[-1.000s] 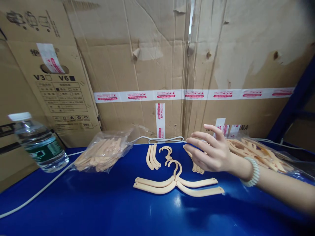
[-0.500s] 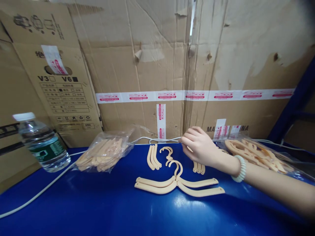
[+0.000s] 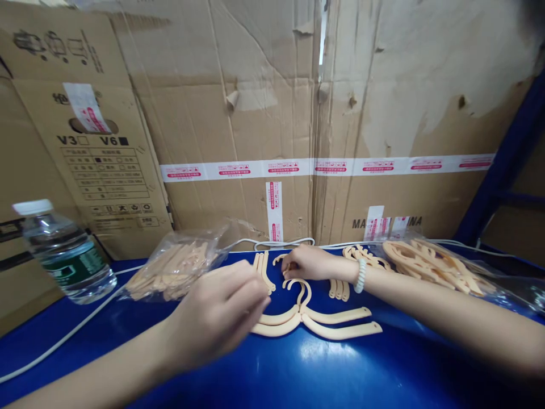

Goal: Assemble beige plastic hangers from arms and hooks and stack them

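Observation:
My right hand (image 3: 307, 263), a pale coiled band at its wrist, is closed over the small beige hanger hooks (image 3: 277, 259) behind the middle of the table, fingertips pinched on one. My left hand (image 3: 225, 309) is raised over the left ends of two beige hangers (image 3: 340, 329), its fingers curled and smeared by motion; what they hold, if anything, cannot be made out. The hangers lie with hooks toward the back. Several loose hanger arms (image 3: 264, 270) stand left of the hooks, partly behind my left hand. More hanger arms (image 3: 339, 289) lie below my right wrist.
A clear bag of hanger arms (image 3: 174, 267) and a water bottle (image 3: 66, 255) stand at left. Beige hook pieces (image 3: 366, 257) and a bag of larger beige parts (image 3: 434, 264) lie at right. A white cable (image 3: 63, 343) crosses the blue table; cardboard (image 3: 238, 125) walls the back.
My left hand has come into view from the lower left. My right hand has moved left and down, from above the right hanger arms to the hooks. The view has shifted slightly.

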Tool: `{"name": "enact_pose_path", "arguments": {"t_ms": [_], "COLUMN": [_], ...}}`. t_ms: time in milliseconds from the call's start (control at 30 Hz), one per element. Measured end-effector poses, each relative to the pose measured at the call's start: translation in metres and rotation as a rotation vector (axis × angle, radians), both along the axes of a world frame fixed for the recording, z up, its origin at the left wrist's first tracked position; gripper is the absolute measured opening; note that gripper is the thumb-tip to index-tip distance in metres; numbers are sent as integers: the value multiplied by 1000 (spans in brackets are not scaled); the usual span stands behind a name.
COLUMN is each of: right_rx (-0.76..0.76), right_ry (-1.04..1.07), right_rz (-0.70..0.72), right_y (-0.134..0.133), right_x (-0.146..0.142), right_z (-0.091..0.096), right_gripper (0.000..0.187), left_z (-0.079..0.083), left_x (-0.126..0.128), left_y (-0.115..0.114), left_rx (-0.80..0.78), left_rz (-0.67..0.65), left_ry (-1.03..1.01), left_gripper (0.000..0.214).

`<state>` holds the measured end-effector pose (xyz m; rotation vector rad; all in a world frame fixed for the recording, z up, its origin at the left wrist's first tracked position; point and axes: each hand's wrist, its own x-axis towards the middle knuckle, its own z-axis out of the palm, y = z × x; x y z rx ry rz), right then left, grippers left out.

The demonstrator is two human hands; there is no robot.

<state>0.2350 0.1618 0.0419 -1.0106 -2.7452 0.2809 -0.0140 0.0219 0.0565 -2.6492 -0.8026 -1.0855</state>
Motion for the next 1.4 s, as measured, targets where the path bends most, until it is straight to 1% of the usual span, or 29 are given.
{"name": "enact_pose_path", "arguments": {"t_ms": [33, 100, 167, 200, 267, 367, 467, 567, 667, 767, 833, 900, 967, 1000, 1100, 1200, 1233, 1300, 1367, 1400], "right_rx": [-7, -21, -36, -47, -84, -197, -349, -464, -529, -535, -530, -568, -655, -702, -805, -877, -899, -927, -944, -954], "right_ry": [5, 33, 89, 126, 211, 335, 451, 596, 761, 913, 1008, 1105, 1196, 1237, 1324, 1401, 1430, 1477, 1473, 1458], "right_rz": [4, 4, -8, -15, -27, -27, -23, -64, -130, -176, -196, -217, -238, -249, -289, -339, -349, -352, -331, -319], "right_y": [1, 4, 8, 10, 16, 22, 23, 18, 7, -9, -23, -38, -54, -62, -84, -101, -105, -112, -116, -117], "right_x": [-1, -2, -1, 1, 5, 14, 22, 27, 29, 33, 36, 38, 38, 38, 34, 29, 28, 26, 25, 24], "right_z": [0, 0, -1, -2, -3, -7, -12, -15, -17, -16, -14, -12, -11, -12, -18, -29, -32, -36, -39, -40], "right_gripper": [10, 6, 8, 9, 13, 19, 26, 33, 41, 44, 42, 40, 37, 36, 35, 31, 32, 41, 45, 47], "left_z": [1, -1, -9, -13, -21, -29, -30, -29, -31, -37, -40, -41, -38, -36, -30, -31, -33, -39, -46, -49], "left_x": [6, 12, 11, 8, 1, -5, -5, -2, -2, -3, -1, 6, 17, 24, 42, 54, 56, 59, 60, 61], "left_y": [15, 45, 69, 78, 89, 95, 94, 94, 96, 98, 95, 87, 73, 65, 42, 27, 24, 22, 22, 23], "left_rx": [-28, -130, -254, -298, -333, -371, -399, -417, -406, -331, -254, -177, -123, -117, -203, -317, -356, -442, -546, -607], "left_rz": [14, 51, 63, 39, 6, -20, -12, -19, -21, -12, 22, 40, -7, -55, -163, -240, -246, -214, -162, -144], "left_ry": [59, 181, 242, 247, 266, 325, 355, 361, 367, 349, 292, 190, 75, 34, -60, -184, -218, -282, -398, -485], "left_gripper": [9, 17, 18, 18, 21, 20, 19, 21, 22, 25, 29, 30, 28, 25, 22, 22, 22, 18, 13, 15]}}
